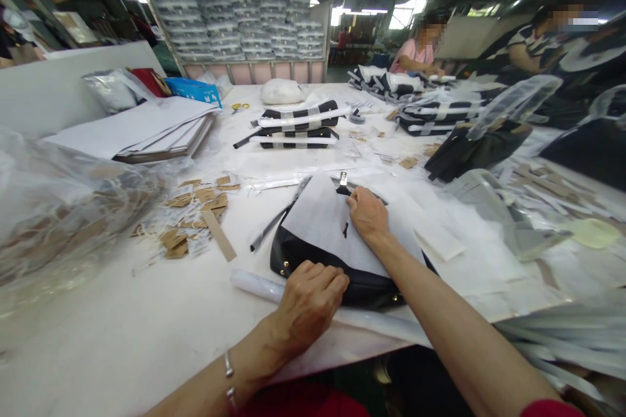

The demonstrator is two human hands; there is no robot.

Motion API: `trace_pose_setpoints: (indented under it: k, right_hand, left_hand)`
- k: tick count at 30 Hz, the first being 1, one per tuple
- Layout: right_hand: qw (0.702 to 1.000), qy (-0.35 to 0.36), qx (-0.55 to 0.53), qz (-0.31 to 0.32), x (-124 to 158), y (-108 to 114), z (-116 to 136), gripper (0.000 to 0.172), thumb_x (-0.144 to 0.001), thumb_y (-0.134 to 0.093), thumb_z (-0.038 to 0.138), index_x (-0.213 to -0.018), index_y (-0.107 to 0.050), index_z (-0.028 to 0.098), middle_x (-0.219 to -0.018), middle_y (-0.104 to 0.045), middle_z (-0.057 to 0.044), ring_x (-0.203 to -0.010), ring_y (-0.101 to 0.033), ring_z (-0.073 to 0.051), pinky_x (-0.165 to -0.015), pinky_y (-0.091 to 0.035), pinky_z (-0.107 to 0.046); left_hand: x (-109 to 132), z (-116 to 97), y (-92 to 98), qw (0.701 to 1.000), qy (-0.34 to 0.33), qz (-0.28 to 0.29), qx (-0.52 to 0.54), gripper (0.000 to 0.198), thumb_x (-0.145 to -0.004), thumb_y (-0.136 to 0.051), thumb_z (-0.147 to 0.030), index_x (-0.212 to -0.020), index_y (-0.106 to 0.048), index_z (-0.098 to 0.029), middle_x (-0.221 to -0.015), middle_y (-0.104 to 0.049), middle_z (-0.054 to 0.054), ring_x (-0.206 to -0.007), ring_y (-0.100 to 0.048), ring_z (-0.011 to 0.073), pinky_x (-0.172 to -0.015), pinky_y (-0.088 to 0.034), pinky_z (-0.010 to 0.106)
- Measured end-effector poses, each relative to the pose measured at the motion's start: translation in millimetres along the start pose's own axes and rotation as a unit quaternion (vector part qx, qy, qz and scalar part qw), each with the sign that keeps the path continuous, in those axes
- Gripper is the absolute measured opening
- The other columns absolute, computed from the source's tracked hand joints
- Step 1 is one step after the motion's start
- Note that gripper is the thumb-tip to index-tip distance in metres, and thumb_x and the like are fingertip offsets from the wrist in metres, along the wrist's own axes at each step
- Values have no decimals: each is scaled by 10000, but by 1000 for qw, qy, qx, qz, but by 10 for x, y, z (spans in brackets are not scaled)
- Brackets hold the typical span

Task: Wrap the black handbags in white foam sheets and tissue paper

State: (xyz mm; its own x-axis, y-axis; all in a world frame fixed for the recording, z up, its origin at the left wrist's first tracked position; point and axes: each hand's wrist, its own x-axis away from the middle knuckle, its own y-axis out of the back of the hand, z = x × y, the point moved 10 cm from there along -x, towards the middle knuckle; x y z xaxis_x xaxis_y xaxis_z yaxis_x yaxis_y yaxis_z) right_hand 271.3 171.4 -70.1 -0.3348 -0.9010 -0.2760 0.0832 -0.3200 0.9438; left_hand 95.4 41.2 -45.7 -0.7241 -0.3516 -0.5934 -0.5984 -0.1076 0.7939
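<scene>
A black bag (293, 250) with small gold studs lies flat on the table in front of me, a white sheet (315, 225) spread over its upper face. My left hand (312, 294) is closed on the bag's near edge, fingers curled over it. Farther up, my right hand (368, 212) rests on the sheet, thumb and fingers pinched at a short black strap (343, 190) with a metal clasp at its end. A small dark slit shows in the sheet beside my right wrist. Under the bag's near side runs a rolled white plastic tube (257, 285).
Loose tan tags (195, 212) are scattered left of the bag, near a heap of clear plastic (63, 208). Wrapped black bags (296, 127) lie beyond, and a dark bag with a wrapped handle (476, 150) stands right. Two people sit at the back right.
</scene>
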Motion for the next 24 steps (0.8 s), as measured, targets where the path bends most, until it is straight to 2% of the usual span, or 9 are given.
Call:
trace_pose_setpoints:
  k: [5, 8, 10, 11, 13, 16, 18, 21, 24]
  right_hand:
    - [999, 47, 7, 14, 9, -24, 140, 93, -948, -549, 284, -916, -587, 206, -971, -685, -74, -936, -617, -244, -787, -373, -360]
    - [997, 72, 13, 24, 9, 4, 213, 81, -931, -577, 275, -906, -605, 202, -987, -693, -74, -971, -604, -253, -818, -358, -371]
    - [997, 76, 16, 29, -8, 44, 221, 85, -931, -570, 266, -899, -617, 201, -990, -695, -75, -979, -598, -254, -822, -351, -372]
    - [996, 77, 17, 30, -21, 67, 217, 92, -933, -561, 259, -896, -623, 201, -990, -695, -77, -980, -596, -253, -821, -349, -370]
    - [996, 79, 20, 31, -48, 106, 210, 104, -933, -550, 249, -893, -634, 203, -992, -694, -80, -982, -590, -249, -819, -345, -364]
    - [995, 89, 24, 32, -75, 131, 229, 89, -910, -577, 249, -878, -644, 202, -999, -688, -85, -1006, -574, -254, -844, -338, -367]
    - [994, 101, 25, 37, -79, 134, 270, 85, -899, -580, 231, -867, -651, 197, -1007, -685, -91, -1020, -567, -260, -864, -336, -374]
    - [992, 116, 25, 47, -68, 199, 339, 120, -897, -549, 189, -861, -663, 196, -996, -687, -83, -982, -583, -239, -844, -359, -357]
    - [989, 100, -78, 77, -11, 379, 355, 106, -870, -569, 190, -843, -671, 208, -895, -697, -27, -833, -609, -174, -755, -402, -292]
  left_hand:
    - [-89, 24, 17, 999, -15, 40, 8, 145, -949, -461, -106, -942, -579, -191, -777, -647, -3, -654, -588, 147, -613, -430, 290]
    - [-258, 110, 55, 998, 1, 56, 38, 180, -969, -433, -125, -1091, -548, -190, -1033, -670, 31, -771, -647, 125, -619, -493, 227]
    - [-367, 205, 49, 997, 36, 68, 29, 257, -975, -422, -150, -1220, -490, -189, -1260, -605, 74, -891, -669, 133, -628, -530, 210]
    - [-404, 245, 40, 996, 51, 72, 20, 303, -976, -418, -161, -1276, -454, -193, -1309, -576, 86, -914, -672, 142, -621, -544, 212]
    - [-433, 296, 37, 995, 68, 68, 13, 403, -982, -411, -180, -1380, -361, -213, -1293, -579, 87, -911, -675, 150, -603, -557, 217]
    - [-392, 311, 97, 998, 61, 21, 26, 538, -998, -397, -187, -1490, -186, -239, -1115, -642, 53, -852, -670, 135, -577, -539, 191]
    - [-352, 304, 78, 998, 51, 17, 18, 569, -1002, -396, -185, -1513, -149, -231, -992, -662, 31, -786, -668, 129, -569, -528, 183]
    - [-317, 371, -133, 990, 89, 110, -25, 477, -962, -435, -152, -1433, -371, -191, -801, -671, 18, -661, -672, 161, -562, -549, 231]
    - [-267, 472, -321, 963, 155, 218, -44, 360, -901, -493, -122, -1249, -566, -178, -725, -679, 40, -632, -690, 230, -574, -585, 326]
